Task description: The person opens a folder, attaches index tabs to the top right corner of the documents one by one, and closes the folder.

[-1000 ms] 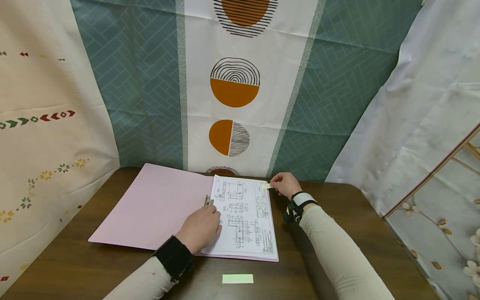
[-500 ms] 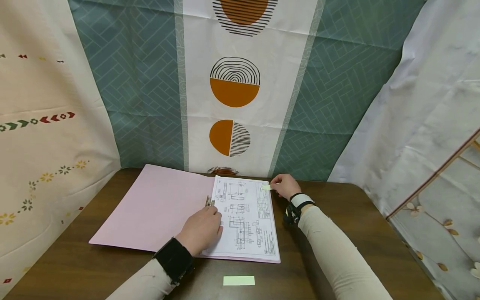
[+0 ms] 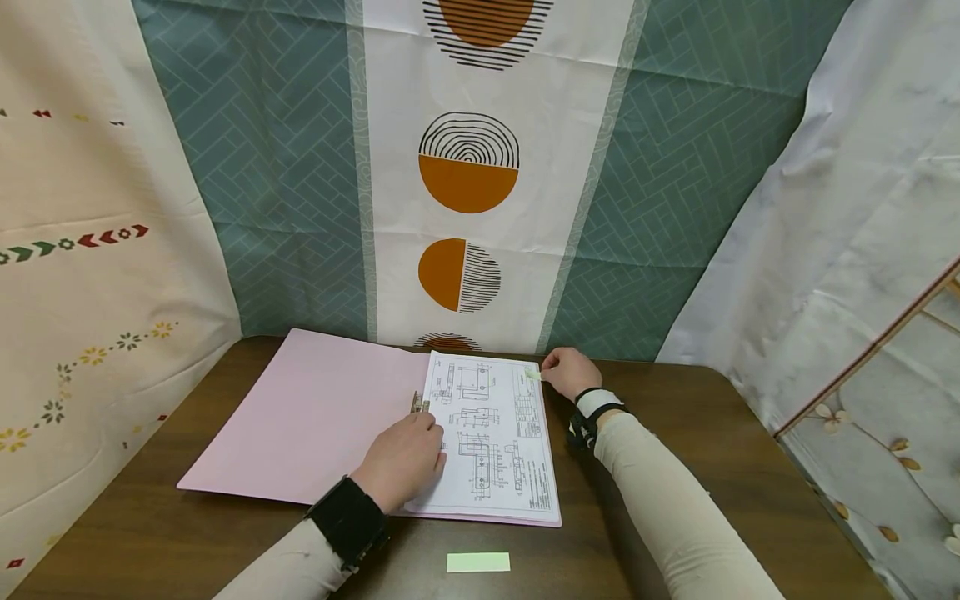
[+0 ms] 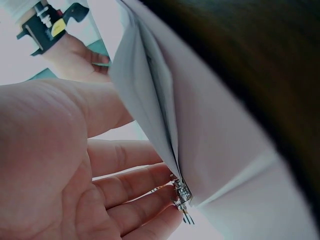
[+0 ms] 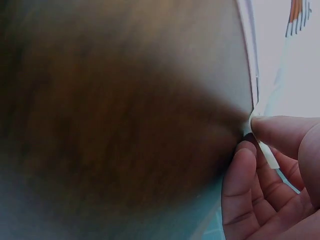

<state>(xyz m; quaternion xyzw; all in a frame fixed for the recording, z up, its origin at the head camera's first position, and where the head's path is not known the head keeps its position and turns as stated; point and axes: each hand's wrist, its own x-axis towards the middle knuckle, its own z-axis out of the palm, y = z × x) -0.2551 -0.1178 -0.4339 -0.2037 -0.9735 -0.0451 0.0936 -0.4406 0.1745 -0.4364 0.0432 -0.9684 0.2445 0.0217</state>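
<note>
A pink folder (image 3: 315, 417) lies spread on the wooden table, with a stack of drawing sheets (image 3: 498, 450) on its right side. My left hand (image 3: 401, 458) rests on the sheets' left edge, below the metal binder clip (image 3: 417, 404). In the left wrist view its fingers are extended, with their tips by the binder clip (image 4: 182, 192). At the sheets' upper right edge, my right hand (image 3: 570, 372) pinches a pale green sticky note (image 3: 532, 374). Up close in the right wrist view, thumb and fingers hold that sticky note (image 5: 268, 155) against the paper's edge.
A second pale green sticky strip (image 3: 477, 562) lies on the table (image 3: 675, 467) in front of the folder. Patterned cloths hang behind and at both sides, with the back cloth (image 3: 480, 292) close to the table's far edge.
My right hand has barely shifted at the sticky note, and less of the note shows beside its fingers. The left hand stays on the sheets.
</note>
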